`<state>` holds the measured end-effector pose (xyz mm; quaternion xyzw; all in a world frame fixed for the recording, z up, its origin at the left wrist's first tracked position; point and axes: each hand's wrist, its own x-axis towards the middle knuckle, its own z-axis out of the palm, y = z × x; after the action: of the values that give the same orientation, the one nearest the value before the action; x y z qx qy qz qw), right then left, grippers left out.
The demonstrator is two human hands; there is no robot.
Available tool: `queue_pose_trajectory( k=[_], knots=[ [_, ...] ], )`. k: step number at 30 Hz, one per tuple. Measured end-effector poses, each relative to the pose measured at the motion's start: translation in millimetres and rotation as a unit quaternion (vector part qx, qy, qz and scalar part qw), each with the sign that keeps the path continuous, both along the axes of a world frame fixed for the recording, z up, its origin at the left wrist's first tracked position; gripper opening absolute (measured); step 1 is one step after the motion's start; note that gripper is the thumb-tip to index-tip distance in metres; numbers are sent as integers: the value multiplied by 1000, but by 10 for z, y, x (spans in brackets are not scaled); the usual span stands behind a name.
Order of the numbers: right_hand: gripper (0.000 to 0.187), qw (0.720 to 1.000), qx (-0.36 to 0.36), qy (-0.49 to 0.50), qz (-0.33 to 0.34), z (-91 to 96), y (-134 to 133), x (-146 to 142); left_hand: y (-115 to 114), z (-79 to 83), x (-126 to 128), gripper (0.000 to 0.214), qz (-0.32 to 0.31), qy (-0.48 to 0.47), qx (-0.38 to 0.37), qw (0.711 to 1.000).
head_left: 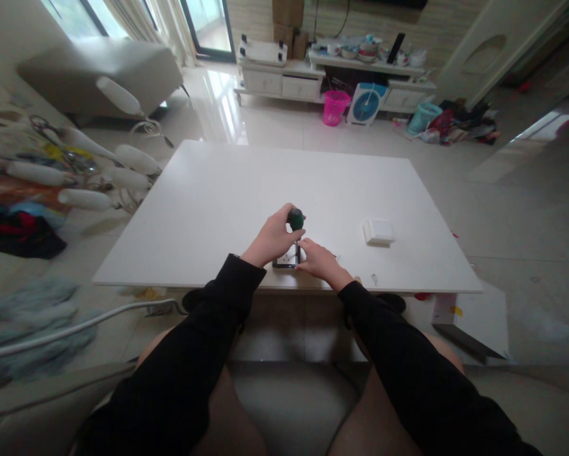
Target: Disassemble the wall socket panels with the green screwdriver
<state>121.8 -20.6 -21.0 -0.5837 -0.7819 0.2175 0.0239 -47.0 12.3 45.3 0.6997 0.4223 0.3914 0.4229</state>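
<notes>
Left hand (274, 235): fingers clamping the green screwdriver (296, 220) over the socket (285, 258), which is lying near the worktop's (256, 183) 6 o'clock edge. Right hand (320, 259): fingers touching socket's 3 o'clock side, can't tell if gripping. White box (380, 232) sitting roughly 3 o'clock from socket.
</notes>
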Motion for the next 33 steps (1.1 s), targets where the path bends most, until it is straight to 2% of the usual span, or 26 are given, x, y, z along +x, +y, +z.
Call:
queue_pose_trajectory(
  k=[4,9,15,21,27,33],
  knots=[
    [63,1000,-1,14,2,-18,13,3,-65,48,14,42,21,-12,-34,999],
    [62,1000,-3,9,-5,-11,7,1,-103,121,34,43,0,9,-37,999],
    [60,1000,3,11,-3,16,-11,-4,-41,72,6,52,-28,-4,-39,999],
    [58,1000,-6,3,0,27,-7,3,-63,118,-18,30,20,28,12,999],
    [62,1000,-13,0,-5,58,-5,-15,-109,162,19,46,66,41,-7,997],
    [60,1000,-11,1,-2,50,-12,-5,-86,142,-7,50,1,55,14,998]
  ],
)
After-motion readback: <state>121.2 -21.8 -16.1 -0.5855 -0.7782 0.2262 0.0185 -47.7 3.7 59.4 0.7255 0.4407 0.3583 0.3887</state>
